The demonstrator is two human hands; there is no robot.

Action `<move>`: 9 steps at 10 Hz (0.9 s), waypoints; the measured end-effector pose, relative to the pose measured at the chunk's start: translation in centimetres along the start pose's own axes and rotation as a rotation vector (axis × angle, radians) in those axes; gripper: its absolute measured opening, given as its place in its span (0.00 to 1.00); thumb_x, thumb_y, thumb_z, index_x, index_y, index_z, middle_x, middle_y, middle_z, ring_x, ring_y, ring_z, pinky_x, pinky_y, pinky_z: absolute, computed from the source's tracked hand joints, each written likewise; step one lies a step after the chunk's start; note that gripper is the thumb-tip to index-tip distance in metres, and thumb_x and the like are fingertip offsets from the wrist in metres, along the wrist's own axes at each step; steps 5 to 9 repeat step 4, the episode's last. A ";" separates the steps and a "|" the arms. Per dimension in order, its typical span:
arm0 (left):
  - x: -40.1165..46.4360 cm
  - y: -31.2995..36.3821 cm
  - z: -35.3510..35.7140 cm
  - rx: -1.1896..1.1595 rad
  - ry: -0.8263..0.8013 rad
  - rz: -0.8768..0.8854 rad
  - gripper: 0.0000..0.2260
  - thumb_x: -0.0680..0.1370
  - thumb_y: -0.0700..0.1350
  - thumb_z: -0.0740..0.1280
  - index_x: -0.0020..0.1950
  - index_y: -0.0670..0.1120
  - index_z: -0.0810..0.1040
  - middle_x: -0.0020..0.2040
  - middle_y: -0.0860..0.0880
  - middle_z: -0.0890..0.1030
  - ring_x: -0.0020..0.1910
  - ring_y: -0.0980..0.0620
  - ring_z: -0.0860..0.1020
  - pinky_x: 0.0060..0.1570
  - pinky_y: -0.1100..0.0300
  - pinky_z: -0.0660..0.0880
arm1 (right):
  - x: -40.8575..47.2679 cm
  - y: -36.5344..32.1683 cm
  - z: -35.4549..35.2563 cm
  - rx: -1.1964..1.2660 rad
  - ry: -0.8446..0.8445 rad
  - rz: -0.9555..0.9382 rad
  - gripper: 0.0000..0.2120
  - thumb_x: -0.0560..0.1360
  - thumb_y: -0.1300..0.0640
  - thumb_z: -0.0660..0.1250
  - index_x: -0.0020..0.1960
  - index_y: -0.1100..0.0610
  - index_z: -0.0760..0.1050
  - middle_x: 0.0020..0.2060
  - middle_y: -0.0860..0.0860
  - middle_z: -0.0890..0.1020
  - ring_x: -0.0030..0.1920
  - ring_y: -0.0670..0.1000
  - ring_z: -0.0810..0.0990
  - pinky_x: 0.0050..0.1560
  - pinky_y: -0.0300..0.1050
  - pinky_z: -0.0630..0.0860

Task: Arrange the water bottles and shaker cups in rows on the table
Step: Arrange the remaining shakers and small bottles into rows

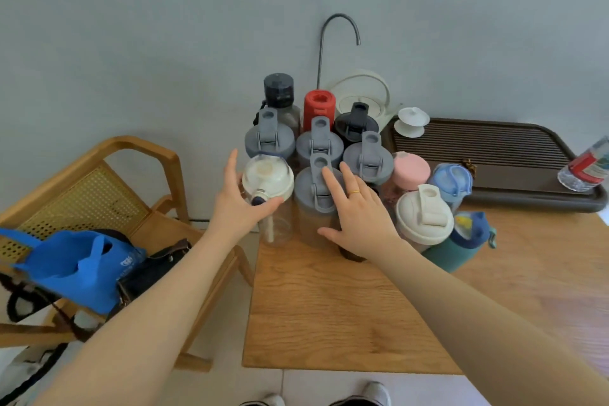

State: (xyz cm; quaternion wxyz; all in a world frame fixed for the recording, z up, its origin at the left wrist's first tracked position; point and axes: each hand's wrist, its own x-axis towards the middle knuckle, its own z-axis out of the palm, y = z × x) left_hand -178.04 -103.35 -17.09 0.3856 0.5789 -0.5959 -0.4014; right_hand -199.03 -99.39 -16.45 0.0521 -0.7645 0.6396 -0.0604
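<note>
Several bottles and shaker cups stand packed in rows at the far left corner of the wooden table. My left hand wraps the clear bottle with a cream lid at the front left. My right hand rests with spread fingers on a grey-lidded shaker beside it, fingers over its lid. Behind stand three more grey-lidded shakers, a black-capped bottle, a red bottle and a black-lidded cup. To the right are a pink-lidded cup, a blue-lidded bottle, a cream-lidded shaker and a teal bottle.
A dark slatted tea tray lies at the back right with a white lidded cup and a tilted plastic water bottle. A white kettle under a curved spout stands behind. A wooden chair with bags sits to the left.
</note>
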 end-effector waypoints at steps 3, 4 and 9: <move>0.5 0.6 -0.8 0.090 -0.139 0.147 0.34 0.68 0.46 0.74 0.69 0.50 0.59 0.60 0.54 0.67 0.60 0.55 0.67 0.53 0.61 0.67 | -0.2 -3.3 1.2 -0.003 0.139 0.172 0.42 0.71 0.50 0.70 0.75 0.55 0.48 0.74 0.61 0.58 0.73 0.62 0.60 0.69 0.56 0.61; 0.4 0.7 -1.2 0.114 -0.154 0.138 0.39 0.67 0.50 0.74 0.71 0.49 0.56 0.65 0.50 0.67 0.65 0.51 0.66 0.59 0.56 0.68 | -1.1 -3.1 0.2 0.021 0.141 0.167 0.43 0.72 0.45 0.67 0.75 0.53 0.43 0.76 0.58 0.52 0.75 0.59 0.51 0.73 0.55 0.52; 0.4 0.7 -1.2 0.114 -0.154 0.138 0.39 0.67 0.50 0.74 0.71 0.49 0.56 0.65 0.50 0.67 0.65 0.51 0.66 0.59 0.56 0.68 | -1.1 -3.1 0.2 0.021 0.141 0.167 0.43 0.72 0.45 0.67 0.75 0.53 0.43 0.76 0.58 0.52 0.75 0.59 0.51 0.73 0.55 0.52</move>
